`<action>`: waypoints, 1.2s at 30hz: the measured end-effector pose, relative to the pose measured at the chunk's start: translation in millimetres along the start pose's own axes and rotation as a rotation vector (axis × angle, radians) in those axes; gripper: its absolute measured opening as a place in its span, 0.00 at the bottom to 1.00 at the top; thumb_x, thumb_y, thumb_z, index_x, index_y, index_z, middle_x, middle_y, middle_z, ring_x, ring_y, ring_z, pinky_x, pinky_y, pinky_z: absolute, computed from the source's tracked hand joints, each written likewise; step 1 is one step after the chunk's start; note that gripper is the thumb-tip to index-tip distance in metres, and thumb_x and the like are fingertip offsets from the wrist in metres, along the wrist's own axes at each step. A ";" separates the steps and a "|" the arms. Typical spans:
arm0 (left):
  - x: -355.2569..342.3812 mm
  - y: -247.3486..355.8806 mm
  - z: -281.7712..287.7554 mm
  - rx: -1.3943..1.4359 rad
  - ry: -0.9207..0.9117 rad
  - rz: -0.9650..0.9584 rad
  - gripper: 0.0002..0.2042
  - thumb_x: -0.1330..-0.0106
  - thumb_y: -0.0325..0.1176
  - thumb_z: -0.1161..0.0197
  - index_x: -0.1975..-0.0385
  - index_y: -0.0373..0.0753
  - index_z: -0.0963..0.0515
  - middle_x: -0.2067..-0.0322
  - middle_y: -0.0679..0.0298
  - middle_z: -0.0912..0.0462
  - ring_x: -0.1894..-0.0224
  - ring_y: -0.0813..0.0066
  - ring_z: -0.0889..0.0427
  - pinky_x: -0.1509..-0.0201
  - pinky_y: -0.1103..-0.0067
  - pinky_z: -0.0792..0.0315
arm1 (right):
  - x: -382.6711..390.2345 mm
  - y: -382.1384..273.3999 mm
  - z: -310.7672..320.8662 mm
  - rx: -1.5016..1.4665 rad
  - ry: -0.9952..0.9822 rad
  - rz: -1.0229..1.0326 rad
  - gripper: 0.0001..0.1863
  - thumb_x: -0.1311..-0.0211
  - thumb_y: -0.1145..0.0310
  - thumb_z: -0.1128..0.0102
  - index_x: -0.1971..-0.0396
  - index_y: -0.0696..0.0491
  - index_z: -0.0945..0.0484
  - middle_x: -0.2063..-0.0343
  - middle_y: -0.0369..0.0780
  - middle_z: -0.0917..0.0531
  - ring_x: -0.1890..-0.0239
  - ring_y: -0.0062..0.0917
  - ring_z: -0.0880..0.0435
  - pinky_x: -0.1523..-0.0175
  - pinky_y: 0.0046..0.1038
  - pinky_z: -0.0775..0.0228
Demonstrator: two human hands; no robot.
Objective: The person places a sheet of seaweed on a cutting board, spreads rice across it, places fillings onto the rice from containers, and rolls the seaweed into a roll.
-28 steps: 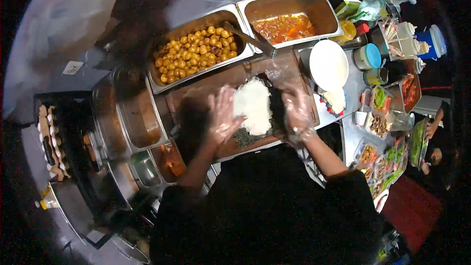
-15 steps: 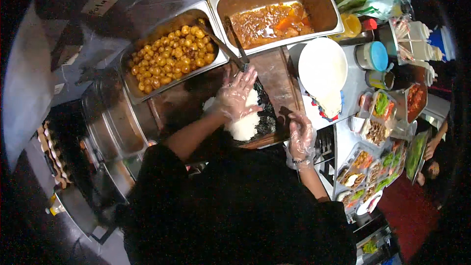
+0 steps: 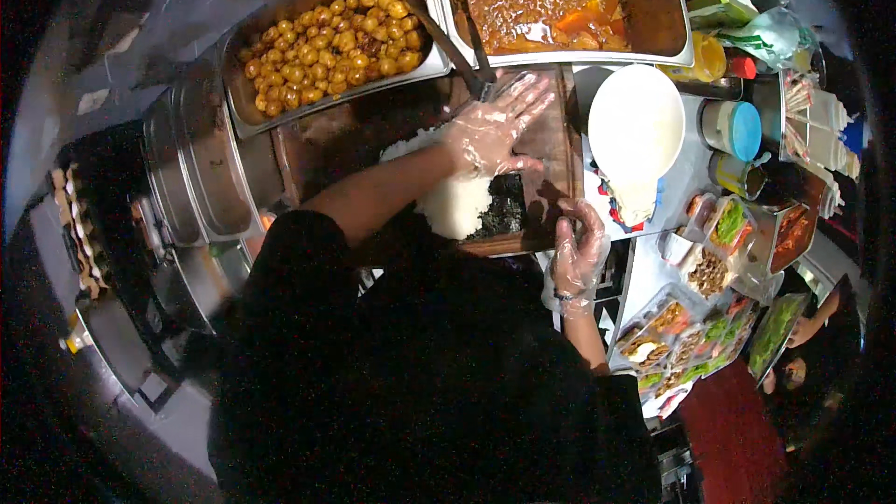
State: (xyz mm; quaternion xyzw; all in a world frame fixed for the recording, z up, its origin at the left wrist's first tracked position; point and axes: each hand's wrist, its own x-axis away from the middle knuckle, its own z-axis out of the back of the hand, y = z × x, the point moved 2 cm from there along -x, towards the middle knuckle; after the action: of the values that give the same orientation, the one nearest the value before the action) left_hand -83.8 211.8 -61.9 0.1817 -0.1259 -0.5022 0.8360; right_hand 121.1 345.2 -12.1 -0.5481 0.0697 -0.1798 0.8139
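My gloved left hand (image 3: 491,131) is open, fingers spread, palm down over the upper right of white rice (image 3: 453,210) lying on a dark seaweed sheet (image 3: 504,213); whether it touches is unclear. The sheet rests on a brown board (image 3: 313,140). Beside the board's lower right edge, my gloved right hand (image 3: 577,252) is half curled, palm up, with nothing visible in it. Tongs (image 3: 439,42) reach down from the pan of small round potatoes (image 3: 331,51) toward my left fingers.
A pan of orange-brown stew (image 3: 551,14), a white bowl (image 3: 635,117) and a blue-lidded tub (image 3: 745,129) surround the board. Filled plastic boxes (image 3: 653,336) sit at right, where another person's hand (image 3: 807,331) holds a tray of greens. Steel pans (image 3: 173,168) stand at left.
My left hand has moved up and rightward across the rice, its forearm now crossing the board. My right hand has dropped from beside the seaweed to below the board's edge.
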 end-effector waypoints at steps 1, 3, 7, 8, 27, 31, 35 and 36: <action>-2.5 1.9 3.0 -0.035 0.018 -0.050 0.51 0.40 0.71 0.51 0.27 0.38 0.54 0.26 0.55 0.55 0.24 0.58 0.55 0.24 0.52 0.64 | 0.4 0.3 1.0 0.004 -0.003 0.010 0.19 0.33 0.75 0.43 0.44 0.61 0.32 0.53 0.46 0.20 0.49 0.31 0.20 0.40 0.32 0.33; -12.7 3.6 6.5 -0.074 0.025 -0.070 0.48 0.38 0.68 0.51 0.27 0.38 0.53 0.26 0.54 0.55 0.24 0.58 0.54 0.23 0.55 0.62 | -0.6 -2.8 -0.1 0.093 0.021 0.128 0.17 0.33 0.74 0.42 0.46 0.60 0.30 0.55 0.46 0.19 0.52 0.29 0.19 0.45 0.29 0.29; -19.7 -17.0 -6.1 -0.014 0.108 -0.214 0.37 0.33 0.56 0.45 0.29 0.40 0.45 0.28 0.54 0.45 0.26 0.59 0.47 0.24 0.60 0.54 | -9.6 12.0 -8.3 -0.029 -0.067 -0.360 0.08 0.33 0.72 0.40 0.58 0.57 0.22 0.62 0.42 0.17 0.59 0.22 0.19 0.53 0.25 0.27; -7.9 -20.7 3.8 0.331 0.230 -0.146 0.30 0.32 0.49 0.43 0.34 0.40 0.37 0.32 0.54 0.38 0.28 0.60 0.42 0.25 0.62 0.49 | -18.6 12.2 -9.8 0.145 -0.059 -0.136 0.06 0.31 0.68 0.42 0.65 0.55 0.21 0.69 0.36 0.17 0.72 0.17 0.22 0.65 0.22 0.28; 327.0 33.8 -7.6 0.588 0.921 1.024 0.21 0.26 0.44 0.56 0.53 0.36 0.19 0.55 0.59 0.15 0.49 0.66 0.19 0.41 0.73 0.29 | -125.3 -55.2 -220.8 0.771 -0.973 1.093 0.43 0.36 0.28 0.68 0.26 0.35 0.51 0.25 0.41 0.55 0.24 0.38 0.56 0.25 0.52 0.71; 324.6 49.1 14.9 0.665 0.938 1.089 0.25 0.26 0.50 0.56 0.53 0.34 0.20 0.56 0.59 0.16 0.53 0.65 0.18 0.45 0.74 0.28 | -118.5 -61.2 -249.7 0.702 -0.950 1.174 0.42 0.35 0.29 0.68 0.26 0.35 0.51 0.25 0.41 0.54 0.24 0.37 0.57 0.24 0.51 0.70; 354.8 26.3 -46.5 0.957 1.122 0.951 0.25 0.31 0.53 0.47 0.52 0.33 0.21 0.59 0.56 0.17 0.57 0.63 0.19 0.49 0.73 0.27 | -115.9 -56.4 -273.5 0.663 -0.932 1.150 0.38 0.33 0.33 0.66 0.27 0.35 0.50 0.25 0.40 0.55 0.24 0.36 0.56 0.25 0.52 0.69; 343.4 28.6 -32.3 0.962 1.120 0.941 0.25 0.31 0.53 0.47 0.52 0.33 0.21 0.59 0.56 0.17 0.57 0.63 0.19 0.49 0.73 0.27 | -116.9 -44.2 -283.4 0.180 -1.055 0.944 0.37 0.31 0.36 0.66 0.27 0.37 0.48 0.25 0.41 0.54 0.24 0.36 0.55 0.24 0.51 0.68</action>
State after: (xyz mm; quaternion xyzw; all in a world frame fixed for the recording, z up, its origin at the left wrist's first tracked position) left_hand 110.9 -74.3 -69.1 0.6639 0.0431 0.1657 0.7279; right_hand -84.7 127.8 -91.7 -0.4040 -0.1187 0.4758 0.7722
